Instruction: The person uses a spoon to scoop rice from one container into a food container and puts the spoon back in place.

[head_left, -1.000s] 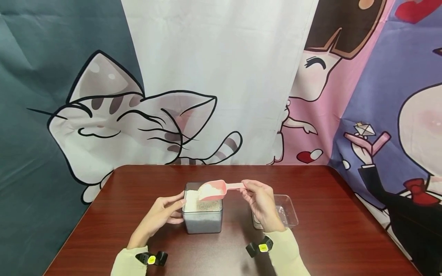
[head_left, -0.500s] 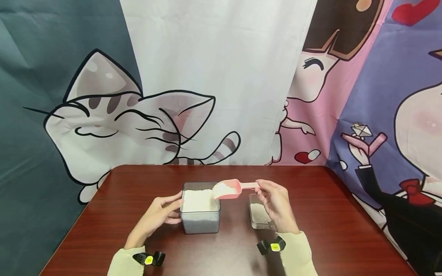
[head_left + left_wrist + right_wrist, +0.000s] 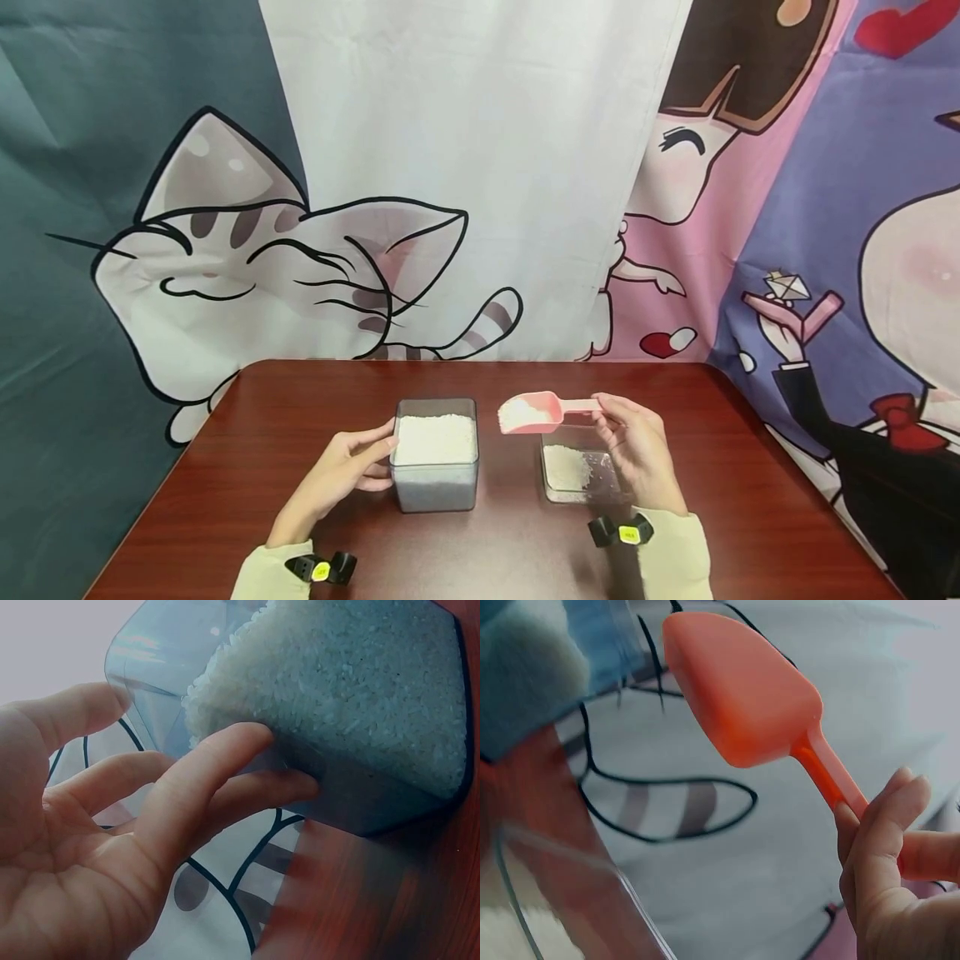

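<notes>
A pink scoop [image 3: 530,414] heaped with white rice is held level by its handle, pinched in my right hand [image 3: 636,442]. The scoop is above the table, over the back left of a shallow clear container [image 3: 551,497], which has rice in its left part. In the right wrist view, the underside of the scoop [image 3: 742,694] shows. My left hand [image 3: 348,462] rests its spread fingers against the left side of a square, see-through grey container [image 3: 438,487] of rice. The left wrist view shows those fingers [image 3: 206,776] nearly straight along its wall.
All of this stands on a reddish-brown wooden table [image 3: 315,400]. Behind it hangs a cloth backdrop [image 3: 480,167] with cartoon figures. Each sleeve carries a small black wrist device, such as the left one [image 3: 321,570].
My right hand has moved right with the rice-filled scoop, from over the grey container to over the shallow one. My left hand has stayed at the grey container.
</notes>
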A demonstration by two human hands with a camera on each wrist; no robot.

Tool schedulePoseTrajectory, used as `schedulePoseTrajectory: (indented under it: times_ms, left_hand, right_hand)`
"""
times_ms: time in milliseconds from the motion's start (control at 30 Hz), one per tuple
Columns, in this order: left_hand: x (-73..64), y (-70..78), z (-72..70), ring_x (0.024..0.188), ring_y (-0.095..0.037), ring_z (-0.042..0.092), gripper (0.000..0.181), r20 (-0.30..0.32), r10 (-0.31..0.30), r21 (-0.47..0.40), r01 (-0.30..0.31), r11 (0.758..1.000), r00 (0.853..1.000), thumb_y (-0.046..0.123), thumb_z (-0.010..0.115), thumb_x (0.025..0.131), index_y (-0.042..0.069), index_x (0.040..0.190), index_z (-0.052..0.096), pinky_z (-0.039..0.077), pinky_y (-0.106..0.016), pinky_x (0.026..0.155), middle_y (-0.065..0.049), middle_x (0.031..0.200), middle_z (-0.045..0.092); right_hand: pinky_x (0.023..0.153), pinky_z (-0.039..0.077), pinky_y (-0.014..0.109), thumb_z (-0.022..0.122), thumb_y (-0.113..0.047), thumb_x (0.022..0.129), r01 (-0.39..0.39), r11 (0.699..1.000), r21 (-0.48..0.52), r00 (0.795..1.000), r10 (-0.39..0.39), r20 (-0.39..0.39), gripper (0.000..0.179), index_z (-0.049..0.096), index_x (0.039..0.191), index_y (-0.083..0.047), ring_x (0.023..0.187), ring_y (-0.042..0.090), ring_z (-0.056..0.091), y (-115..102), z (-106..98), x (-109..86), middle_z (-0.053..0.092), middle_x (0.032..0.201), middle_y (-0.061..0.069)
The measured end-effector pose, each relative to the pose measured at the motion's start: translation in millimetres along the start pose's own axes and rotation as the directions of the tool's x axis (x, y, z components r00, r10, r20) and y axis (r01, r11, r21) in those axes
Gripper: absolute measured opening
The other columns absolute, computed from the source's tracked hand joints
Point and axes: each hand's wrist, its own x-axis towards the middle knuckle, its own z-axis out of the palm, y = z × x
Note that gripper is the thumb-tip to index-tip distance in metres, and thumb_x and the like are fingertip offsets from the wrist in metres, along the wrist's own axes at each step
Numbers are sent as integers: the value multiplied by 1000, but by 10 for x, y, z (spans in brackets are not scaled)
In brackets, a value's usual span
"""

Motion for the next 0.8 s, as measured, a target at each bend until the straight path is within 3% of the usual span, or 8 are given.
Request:
schedulePoseTrajectory:
  times_ms: [367, 633, 800]
  left_hand:
    - [-5, -4, -2, 84, -32, 66, 58, -3, 0, 7, 0, 1000, 1000, 27, 59, 90, -3, 136, 39, 53, -50, 71, -30, 120, 53]
    - [-12, 8, 0, 84, -31, 66, 58, -6, -7, 13, 7, 1000, 1000, 28, 59, 90, -3, 136, 40, 54, -47, 70, -30, 120, 53]
    - [-8, 8, 3, 84, -31, 66, 59, 5, 5, 12, -5, 1000, 1000, 27, 58, 90, -4, 136, 39, 54, -48, 71, -30, 120, 53]
  right_hand:
    - [62, 55, 19, 58, -2, 88, -29, 999, 18, 999, 29, -15, 15, 73, 86, -5, 62, 11, 63, -227, -416, 36, 69, 79, 6]
    - [63, 55, 18, 58, -3, 88, -16, 1000, -22, 999, 15, -34, 16, 73, 86, -6, 63, 12, 64, -326, -651, 23, 69, 80, 6]
    - [63, 55, 18, 58, -4, 89, -19, 995, -97, 999, 14, -48, 16, 74, 85, -8, 63, 12, 64, -346, -744, 24, 69, 79, 5]
